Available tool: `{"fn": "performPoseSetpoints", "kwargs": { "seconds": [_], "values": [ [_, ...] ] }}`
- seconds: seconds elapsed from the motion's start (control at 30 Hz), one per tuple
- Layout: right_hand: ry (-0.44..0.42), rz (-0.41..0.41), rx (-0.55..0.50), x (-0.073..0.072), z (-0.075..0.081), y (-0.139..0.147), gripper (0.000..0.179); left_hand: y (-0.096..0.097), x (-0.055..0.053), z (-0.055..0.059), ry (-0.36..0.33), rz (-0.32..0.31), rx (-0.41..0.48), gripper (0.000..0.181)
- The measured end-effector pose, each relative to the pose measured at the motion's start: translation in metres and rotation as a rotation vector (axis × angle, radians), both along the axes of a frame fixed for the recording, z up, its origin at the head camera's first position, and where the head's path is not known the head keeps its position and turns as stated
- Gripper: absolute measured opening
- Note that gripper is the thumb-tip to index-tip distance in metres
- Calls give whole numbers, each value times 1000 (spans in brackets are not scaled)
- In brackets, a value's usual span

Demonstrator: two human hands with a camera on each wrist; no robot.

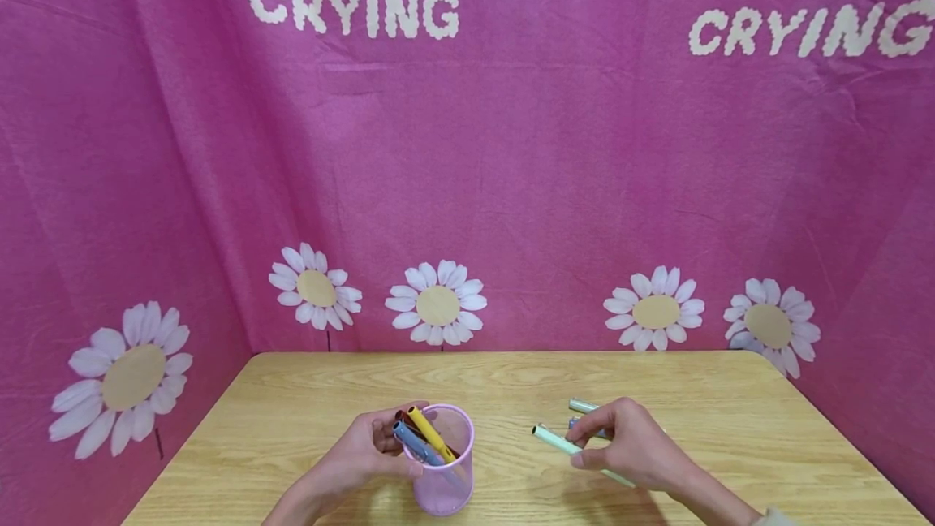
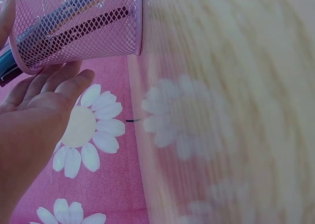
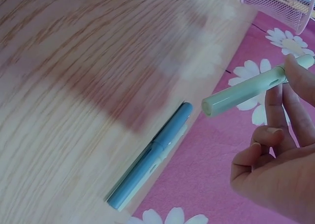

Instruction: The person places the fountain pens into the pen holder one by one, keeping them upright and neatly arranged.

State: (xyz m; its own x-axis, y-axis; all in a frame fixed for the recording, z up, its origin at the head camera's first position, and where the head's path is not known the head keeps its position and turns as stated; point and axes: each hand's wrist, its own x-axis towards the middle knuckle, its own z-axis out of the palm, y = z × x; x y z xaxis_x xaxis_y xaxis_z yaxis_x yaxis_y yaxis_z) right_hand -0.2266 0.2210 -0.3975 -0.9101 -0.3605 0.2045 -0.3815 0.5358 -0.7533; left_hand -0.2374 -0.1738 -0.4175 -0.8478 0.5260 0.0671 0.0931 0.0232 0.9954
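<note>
My left hand [image 1: 359,451] grips a pink mesh pen cup [image 1: 444,502] at its left side near the rim, thumb in front and fingers behind. Inside, a yellow pen [image 1: 431,433], a blue-grey pen [image 1: 415,445] and a dark red one lean toward the left. Right of the cup, my right hand [image 1: 630,446] pinches a mint-green pen [image 1: 557,439] between thumb and fingers, held above the table. Below that hand lies a blue pen [image 3: 151,159], and a pale green pen [image 1: 582,406] lies beside it on the table, partly hidden in the head view.
The wood-grain table [image 1: 497,384] spans the lower part of the head view. A magenta cloth [image 1: 540,185] with printed daisies and lettering hangs behind it and along both sides.
</note>
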Motion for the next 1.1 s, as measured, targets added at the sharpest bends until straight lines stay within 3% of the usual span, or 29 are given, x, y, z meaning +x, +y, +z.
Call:
{"fn": "performPoseSetpoints", "kwargs": {
  "seconds": [0.57,1.1],
  "values": [
    [-6,-21,-40,8,13,-18,17,0,0,0,-5,0,-7,76],
    [40,-27,-115,8,23,-38,18,1,-1,-1,0,0,-7,77]
  ]
}}
